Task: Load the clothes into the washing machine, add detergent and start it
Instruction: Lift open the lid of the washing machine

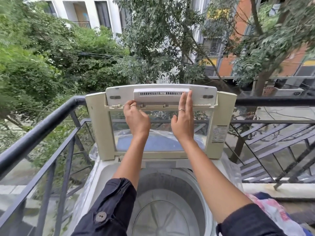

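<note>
Cream plastic washer lid [223, 116] upright, likely stiff, light; left hand [136, 116] fingers curled on grey vented panel [160, 97], right hand [183, 120] fingers straight, flat on it; best gripped by frame, not window

Top-loading washing machine [105, 174] on a balcony, lid [219, 116] raised upright, clear window in its lower half. Drum [163, 201] open below, no laundry in it. Left hand [136, 120], fingers curled, grips the lower left corner of the slotted panel [160, 97] on the lid's upper section. Right hand [183, 123], fingers straight, lies flat against the panel's right end. A ring on each hand. Floral clothes [272, 213] at lower right. Dark railing [42, 123] around the machine; trees and buildings beyond.
</note>
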A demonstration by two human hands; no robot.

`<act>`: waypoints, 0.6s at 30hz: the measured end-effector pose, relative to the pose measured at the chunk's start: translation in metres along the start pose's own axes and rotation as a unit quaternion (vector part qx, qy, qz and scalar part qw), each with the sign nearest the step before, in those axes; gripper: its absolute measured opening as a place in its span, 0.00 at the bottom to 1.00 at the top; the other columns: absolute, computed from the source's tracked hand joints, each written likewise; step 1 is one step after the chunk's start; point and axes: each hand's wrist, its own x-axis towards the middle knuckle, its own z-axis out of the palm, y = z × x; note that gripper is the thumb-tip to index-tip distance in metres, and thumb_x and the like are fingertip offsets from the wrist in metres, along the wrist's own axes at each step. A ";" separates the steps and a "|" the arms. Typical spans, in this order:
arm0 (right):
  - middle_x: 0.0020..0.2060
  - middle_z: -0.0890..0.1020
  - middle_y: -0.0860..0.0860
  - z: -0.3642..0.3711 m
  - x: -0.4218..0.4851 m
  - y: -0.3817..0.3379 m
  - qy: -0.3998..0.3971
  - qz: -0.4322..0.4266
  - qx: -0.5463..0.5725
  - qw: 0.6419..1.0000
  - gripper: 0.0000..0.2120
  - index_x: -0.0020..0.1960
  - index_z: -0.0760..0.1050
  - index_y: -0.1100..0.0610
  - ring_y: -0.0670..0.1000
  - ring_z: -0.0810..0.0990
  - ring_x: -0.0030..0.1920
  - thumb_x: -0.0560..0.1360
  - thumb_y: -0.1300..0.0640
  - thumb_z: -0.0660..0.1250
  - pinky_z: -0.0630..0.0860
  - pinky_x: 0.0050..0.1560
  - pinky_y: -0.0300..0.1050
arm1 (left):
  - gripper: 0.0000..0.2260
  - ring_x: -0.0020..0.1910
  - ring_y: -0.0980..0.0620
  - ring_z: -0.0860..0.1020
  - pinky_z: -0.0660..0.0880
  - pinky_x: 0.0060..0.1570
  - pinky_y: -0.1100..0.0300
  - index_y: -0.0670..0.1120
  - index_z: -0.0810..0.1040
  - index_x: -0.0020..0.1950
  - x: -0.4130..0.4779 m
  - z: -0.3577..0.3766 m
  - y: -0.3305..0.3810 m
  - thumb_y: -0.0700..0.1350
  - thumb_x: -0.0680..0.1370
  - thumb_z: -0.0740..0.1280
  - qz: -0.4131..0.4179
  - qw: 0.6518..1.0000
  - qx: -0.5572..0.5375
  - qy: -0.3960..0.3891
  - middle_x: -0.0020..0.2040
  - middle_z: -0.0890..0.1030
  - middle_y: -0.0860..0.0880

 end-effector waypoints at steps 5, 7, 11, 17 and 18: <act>0.78 0.44 0.54 -0.011 -0.008 -0.006 -0.013 0.007 -0.018 1.000 0.38 0.78 0.43 0.57 0.54 0.49 0.77 0.73 0.68 0.58 0.66 0.70 0.52 | 0.19 0.60 0.52 0.72 0.62 0.61 0.71 0.38 0.71 0.67 -0.017 -0.009 0.004 0.30 0.77 0.56 0.002 0.999 -0.046 0.018 0.67 0.69 0.44; 0.78 0.44 0.54 -0.017 -0.010 -0.010 -0.021 0.013 -0.020 0.999 0.38 0.78 0.44 0.57 0.55 0.50 0.77 0.74 0.66 0.59 0.65 0.71 0.53 | 0.22 0.53 0.52 0.74 0.70 0.56 0.68 0.42 0.68 0.69 -0.026 -0.011 0.007 0.29 0.76 0.57 0.016 0.998 -0.058 0.019 0.68 0.67 0.45; 0.78 0.44 0.54 -0.028 -0.017 -0.015 -0.039 0.023 -0.027 0.999 0.37 0.78 0.44 0.56 0.55 0.50 0.77 0.75 0.64 0.59 0.62 0.73 0.53 | 0.26 0.64 0.45 0.73 0.75 0.61 0.51 0.44 0.66 0.72 -0.035 -0.012 0.008 0.29 0.75 0.58 0.034 0.998 -0.052 0.009 0.71 0.65 0.45; 0.78 0.42 0.52 -0.042 -0.024 -0.020 -0.059 0.030 -0.011 0.998 0.38 0.78 0.44 0.55 0.54 0.50 0.77 0.74 0.64 0.60 0.64 0.71 0.52 | 0.31 0.65 0.45 0.73 0.73 0.62 0.45 0.49 0.61 0.75 -0.046 -0.014 0.006 0.32 0.73 0.59 0.046 0.998 -0.032 -0.026 0.74 0.62 0.49; 0.78 0.43 0.52 -0.045 -0.025 -0.022 -0.058 0.030 -0.003 0.998 0.37 0.78 0.45 0.54 0.54 0.52 0.77 0.74 0.64 0.60 0.67 0.69 0.51 | 0.31 0.65 0.45 0.72 0.73 0.62 0.45 0.49 0.61 0.75 -0.049 -0.015 0.007 0.32 0.73 0.59 0.044 0.998 -0.032 -0.029 0.74 0.63 0.49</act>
